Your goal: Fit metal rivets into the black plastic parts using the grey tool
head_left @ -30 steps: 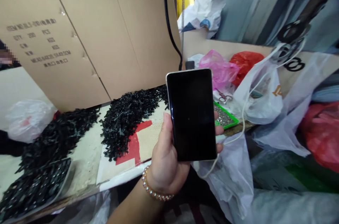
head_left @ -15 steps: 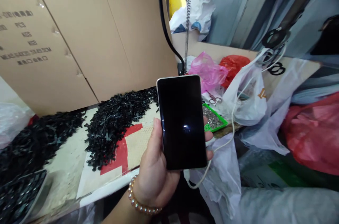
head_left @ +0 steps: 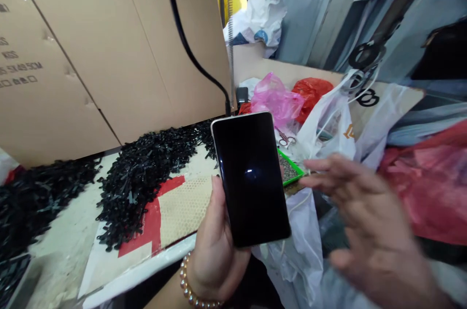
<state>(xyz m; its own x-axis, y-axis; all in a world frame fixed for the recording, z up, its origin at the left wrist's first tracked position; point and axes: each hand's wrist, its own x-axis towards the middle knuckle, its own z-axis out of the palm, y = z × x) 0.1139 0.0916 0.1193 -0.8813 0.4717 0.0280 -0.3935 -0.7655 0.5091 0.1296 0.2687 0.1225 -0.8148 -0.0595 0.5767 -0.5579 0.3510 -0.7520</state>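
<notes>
A smartphone (head_left: pixel 251 182) with a dark screen is held upright in the middle of the view. My left hand (head_left: pixel 219 255), with a beaded bracelet (head_left: pixel 188 289) at the wrist, grips it from below, the thumb along its left edge. The fingers behind the phone are mostly hidden. To the right of the phone my right hand (head_left: pixel 372 221) hangs in the air, blurred by motion, fingers apart and nothing in it. It does not touch the phone. A small bright reflection shows on the screen.
Piles of small black parts (head_left: pixel 142 168) lie on the worktable (head_left: pixel 65 241) before a large cardboard sheet (head_left: pixel 109 41). A green tray (head_left: pixel 297 175) of small metal pieces, scissors (head_left: pixel 286 141), a pink bag (head_left: pixel 275 97) and white plastic bags (head_left: pixel 328 129) stand right. A black cable (head_left: pixel 186 46) hangs behind the phone.
My right hand has come into view from the right, near the phone. The phone has tilted slightly in my left hand, and the background has shifted left.
</notes>
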